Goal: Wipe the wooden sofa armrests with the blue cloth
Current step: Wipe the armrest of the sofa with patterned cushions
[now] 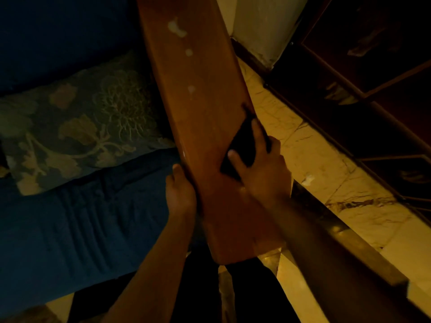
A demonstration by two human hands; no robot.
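Note:
A long wooden armrest (198, 94) runs from the top centre down to the bottom centre of the head view, with pale spots on its far half. My right hand (261, 169) presses a dark, folded cloth (242, 145) flat against the armrest's right edge, fingers spread over it. The cloth looks almost black in the dim light. My left hand (180, 192) grips the armrest's left edge, thumb up along the side.
A blue sofa seat (70, 229) and a floral cushion (81, 122) lie left of the armrest. Yellowish marble floor (314, 159) shows to the right, beside a dark wooden cabinet (373, 89) and a pale wall corner (261, 29).

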